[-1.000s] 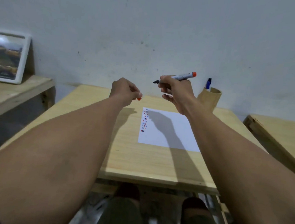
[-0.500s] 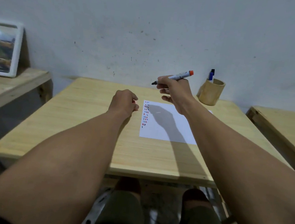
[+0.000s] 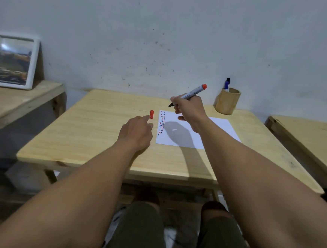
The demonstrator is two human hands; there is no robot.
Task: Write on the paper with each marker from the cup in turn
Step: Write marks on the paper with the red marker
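Head view, wooden table (image 3: 91, 137) before a pale wall. Right hand (image 3: 191, 111): raised over the sheet, fingers pinched around marker (image 3: 190, 94), uncapped, dark tip down-left, orange end up-right. Left hand (image 3: 136, 133): low over the tabletop just left of the sheet, fingers loosely curled, fingertips at or just short of red cap (image 3: 151, 114); actual contact not discernible. Cap: standing upright on the wood, just beside the sheet's left edge. Paper (image 3: 217, 126): white, flat at table centre-right, columns of short red, blue and black dashes along the left margin. Cup (image 3: 228, 101): bamboo, far right of table, holding blue marker (image 3: 226, 85). Framed picture (image 3: 13, 61): leaning on side bench at left.
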